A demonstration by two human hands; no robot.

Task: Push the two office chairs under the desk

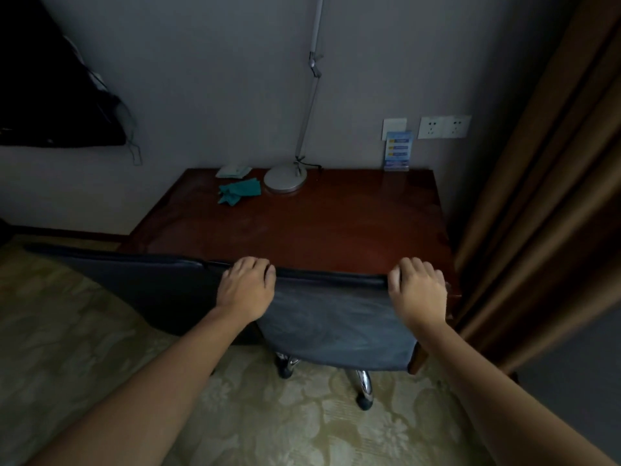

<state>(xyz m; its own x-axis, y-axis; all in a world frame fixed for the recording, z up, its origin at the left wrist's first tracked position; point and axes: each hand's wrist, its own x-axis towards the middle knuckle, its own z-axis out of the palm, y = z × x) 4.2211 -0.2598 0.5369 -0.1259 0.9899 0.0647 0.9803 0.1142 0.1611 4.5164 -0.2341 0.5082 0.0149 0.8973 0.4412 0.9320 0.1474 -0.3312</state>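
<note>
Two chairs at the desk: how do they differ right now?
The right chair is gripped at its top edge by the left hand and right hand; the left chair is untouched. The right chair's chrome base shows; the left's doesn't. Both have dark backrests meeting the desk front edge.

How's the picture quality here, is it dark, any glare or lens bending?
Head view: dim overall, corners darkest; soft sheen on the glossy reddish-brown wooden desk near the round silver lamp base; wide-angle bending bows the brown curtain; both hands on the dark blue chair back look slightly soft.
</note>
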